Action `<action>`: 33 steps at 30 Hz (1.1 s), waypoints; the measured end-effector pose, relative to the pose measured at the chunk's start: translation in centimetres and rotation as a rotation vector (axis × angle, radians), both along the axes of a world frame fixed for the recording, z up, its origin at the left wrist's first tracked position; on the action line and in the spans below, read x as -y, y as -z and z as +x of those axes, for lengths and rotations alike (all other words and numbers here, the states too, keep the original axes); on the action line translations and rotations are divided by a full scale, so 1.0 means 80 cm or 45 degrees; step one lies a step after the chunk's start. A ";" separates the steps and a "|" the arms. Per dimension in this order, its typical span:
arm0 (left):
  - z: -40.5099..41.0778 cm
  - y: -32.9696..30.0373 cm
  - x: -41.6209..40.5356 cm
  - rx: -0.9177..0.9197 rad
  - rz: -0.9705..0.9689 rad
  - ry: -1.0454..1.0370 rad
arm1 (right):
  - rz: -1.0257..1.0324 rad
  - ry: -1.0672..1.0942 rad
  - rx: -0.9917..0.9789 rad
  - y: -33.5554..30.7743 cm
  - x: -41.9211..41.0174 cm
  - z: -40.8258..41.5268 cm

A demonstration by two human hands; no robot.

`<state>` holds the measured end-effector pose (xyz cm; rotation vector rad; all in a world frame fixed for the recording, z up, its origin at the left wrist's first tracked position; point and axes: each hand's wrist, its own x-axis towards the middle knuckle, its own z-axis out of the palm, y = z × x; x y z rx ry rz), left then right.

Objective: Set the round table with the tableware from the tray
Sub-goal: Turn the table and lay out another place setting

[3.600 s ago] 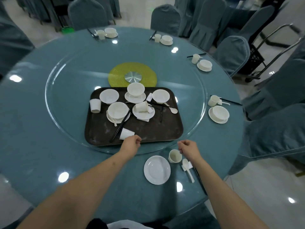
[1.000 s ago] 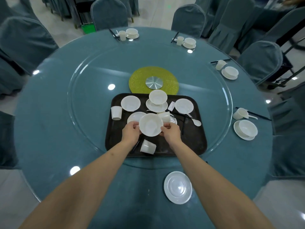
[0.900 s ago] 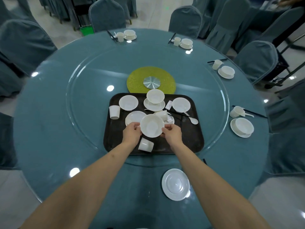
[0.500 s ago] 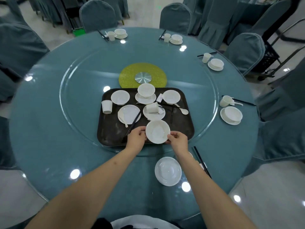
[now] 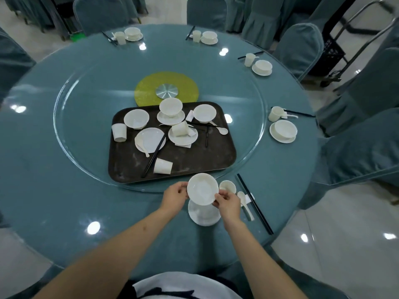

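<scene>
Since the bowl hangs just above the saucer at the near edge of the surface, it should be lowered level and centred so it seats without rocking. The left hand and right hand each pinch its rim with curled fingers, on opposite sides.

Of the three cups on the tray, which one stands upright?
The cup at the tray's left edge stands upright, mouth up. The cup at the near edge lies on its side, and the cup on the middle saucer is tipped over.
</scene>
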<state>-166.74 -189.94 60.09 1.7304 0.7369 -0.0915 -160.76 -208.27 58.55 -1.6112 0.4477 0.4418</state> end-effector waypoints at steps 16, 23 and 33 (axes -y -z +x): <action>-0.022 0.086 0.022 -0.316 0.089 0.313 | -0.088 -0.124 -0.143 0.040 0.043 -0.037; -0.021 0.106 0.018 -0.404 0.108 0.347 | -0.048 -0.126 -0.180 0.034 0.042 -0.040; -0.019 0.146 0.008 -0.471 0.089 0.371 | -0.100 -0.183 -0.208 0.024 0.039 -0.043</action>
